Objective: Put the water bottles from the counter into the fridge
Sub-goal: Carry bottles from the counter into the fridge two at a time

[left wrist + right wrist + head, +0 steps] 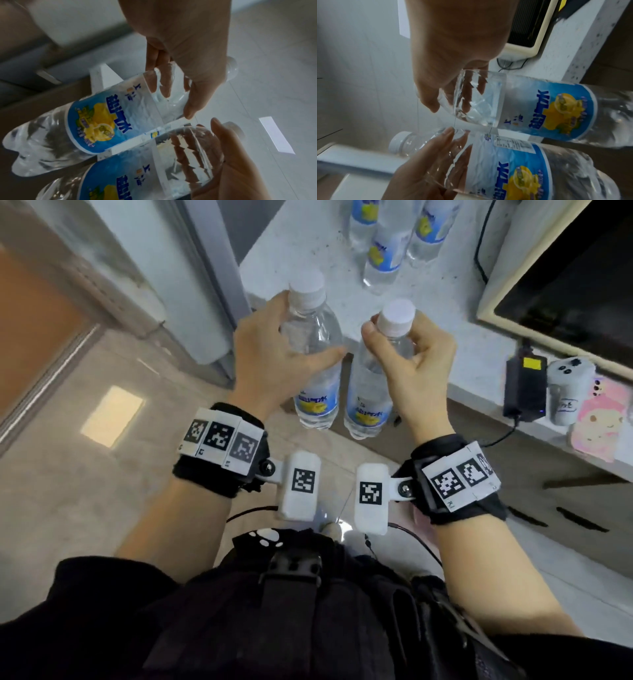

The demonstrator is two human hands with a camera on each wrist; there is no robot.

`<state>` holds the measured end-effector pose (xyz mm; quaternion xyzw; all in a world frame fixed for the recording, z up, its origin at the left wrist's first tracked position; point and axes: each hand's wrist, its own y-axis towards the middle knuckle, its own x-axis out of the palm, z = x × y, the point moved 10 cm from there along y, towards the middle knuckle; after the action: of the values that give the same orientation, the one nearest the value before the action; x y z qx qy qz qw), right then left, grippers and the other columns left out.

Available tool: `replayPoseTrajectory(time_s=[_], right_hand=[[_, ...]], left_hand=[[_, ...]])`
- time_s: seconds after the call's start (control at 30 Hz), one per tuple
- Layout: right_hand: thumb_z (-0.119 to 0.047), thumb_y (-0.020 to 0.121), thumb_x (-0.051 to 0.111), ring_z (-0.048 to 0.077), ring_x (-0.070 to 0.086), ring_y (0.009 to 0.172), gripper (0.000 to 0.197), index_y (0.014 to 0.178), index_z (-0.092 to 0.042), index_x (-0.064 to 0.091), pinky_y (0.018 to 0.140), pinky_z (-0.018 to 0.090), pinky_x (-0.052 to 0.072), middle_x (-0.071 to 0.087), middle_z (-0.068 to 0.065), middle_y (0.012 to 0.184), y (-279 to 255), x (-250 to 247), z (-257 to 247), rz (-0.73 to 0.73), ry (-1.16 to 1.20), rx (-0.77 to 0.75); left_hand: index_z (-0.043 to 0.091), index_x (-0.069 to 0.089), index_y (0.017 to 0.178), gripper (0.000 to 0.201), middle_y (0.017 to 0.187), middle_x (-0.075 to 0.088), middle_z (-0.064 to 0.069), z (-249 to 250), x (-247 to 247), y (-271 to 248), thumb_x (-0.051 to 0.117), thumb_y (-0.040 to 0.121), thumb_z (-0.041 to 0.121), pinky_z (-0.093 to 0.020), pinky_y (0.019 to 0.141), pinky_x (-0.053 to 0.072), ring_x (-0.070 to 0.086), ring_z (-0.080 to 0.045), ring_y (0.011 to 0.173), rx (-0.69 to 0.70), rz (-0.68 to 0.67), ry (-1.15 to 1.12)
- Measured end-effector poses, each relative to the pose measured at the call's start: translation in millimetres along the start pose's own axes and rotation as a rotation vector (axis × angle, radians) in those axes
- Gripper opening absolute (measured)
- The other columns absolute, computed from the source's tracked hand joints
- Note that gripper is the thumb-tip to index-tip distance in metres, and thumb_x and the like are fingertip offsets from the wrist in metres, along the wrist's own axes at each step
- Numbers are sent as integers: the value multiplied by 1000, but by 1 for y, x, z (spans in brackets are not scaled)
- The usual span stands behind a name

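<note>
Two clear water bottles with white caps and blue-and-yellow labels hang side by side just off the counter's (298,244) front corner, over the floor. My left hand (274,350) grips the left bottle (317,402) round its shoulder, thumb across the front. My right hand (411,361) holds the right bottle (368,395) at the neck, just under the cap. In the left wrist view my left hand (185,75) wraps its bottle (106,121). The right wrist view has my right hand (453,75) curled round the other bottle (539,108). Three more such bottles (382,251) stand on the counter behind.
A tall pale grey appliance (191,285) stands left of the counter, its front shut. On the counter to the right are a cream-framed dark appliance (565,268), a black power adapter (524,385) with cables, a white gadget (568,392) and a pink cartoon item (603,422).
</note>
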<state>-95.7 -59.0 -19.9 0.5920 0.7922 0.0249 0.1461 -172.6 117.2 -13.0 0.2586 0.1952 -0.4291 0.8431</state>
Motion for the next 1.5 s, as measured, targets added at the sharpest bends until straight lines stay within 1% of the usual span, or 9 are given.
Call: replayPoseTrajectory(time_s=[0.1, 0.37, 0.47, 0.63, 0.77, 1.13, 1.23, 1.37, 1.5], right_hand=[[-18, 83, 71, 13, 59, 78, 17, 83, -2, 67, 73, 22, 45, 70, 15, 81, -21, 48, -19, -117, 3, -22], [-23, 80, 73, 7, 51, 68, 18, 74, -7, 67, 65, 23, 41, 64, 8, 68, -59, 192, -78, -278, 34, -78], [-25, 80, 72, 13, 55, 72, 26, 78, 0, 68, 68, 27, 44, 68, 19, 75, -65, 239, -99, -248, 71, -90], [-19, 81, 73, 7, 52, 69, 15, 77, -5, 69, 71, 23, 44, 61, -3, 66, -59, 295, -129, -112, 133, -112], [-17, 83, 70, 10, 52, 72, 17, 81, 0, 68, 72, 23, 43, 61, 4, 72, -43, 317, -155, -25, 158, -179], [-10, 83, 70, 12, 57, 82, 24, 91, 12, 64, 77, 26, 47, 65, 15, 84, 29, 343, -172, 16, 190, -275], [-14, 81, 72, 16, 58, 88, 24, 96, 5, 66, 82, 28, 48, 67, 12, 91, 41, 346, -154, 40, 98, -226], [-25, 77, 75, 29, 59, 109, 32, 104, -8, 68, 98, 52, 46, 70, 10, 108, 45, 349, -124, 78, -7, -154], [-23, 75, 78, 25, 56, 116, 28, 101, -16, 67, 105, 49, 41, 68, 4, 114, 34, 351, -91, 148, -106, -78]], left_hand=[[13, 65, 100, 52, 86, 62, 11, -25, -50, -24, 83, 62, 44, -16, 68, 43, 55, -2, 77, -63, 58, 13], [9, 66, 96, 52, 90, 72, 0, -94, -193, -55, 80, 61, 45, -40, 77, 56, 67, -18, 82, -99, 237, -2], [7, 67, 96, 52, 91, 73, -3, -120, -243, -49, 82, 60, 42, -43, 77, 56, 68, -21, 84, -74, 269, -37], [11, 66, 97, 54, 92, 72, 2, -148, -308, -23, 82, 59, 45, -41, 81, 56, 68, -15, 86, -34, 259, -21], [13, 66, 101, 56, 95, 73, 2, -157, -338, 10, 80, 59, 48, -38, 81, 56, 68, -15, 90, 17, 279, -9], [5, 62, 107, 62, 104, 70, -4, -160, -312, 121, 85, 62, 42, -42, 87, 54, 66, -17, 100, 168, 175, -197], [1, 59, 109, 67, 107, 68, -8, -166, -299, 142, 85, 64, 43, -38, 91, 53, 63, -19, 103, 196, 166, -216], [-1, 57, 112, 67, 111, 65, -13, -180, -271, 161, 86, 64, 36, -42, 95, 51, 61, -24, 107, 195, 60, -252], [-1, 60, 104, 50, 102, 64, -16, -196, -239, 162, 86, 63, 14, -28, 89, 51, 61, -23, 98, 234, -101, -281]])
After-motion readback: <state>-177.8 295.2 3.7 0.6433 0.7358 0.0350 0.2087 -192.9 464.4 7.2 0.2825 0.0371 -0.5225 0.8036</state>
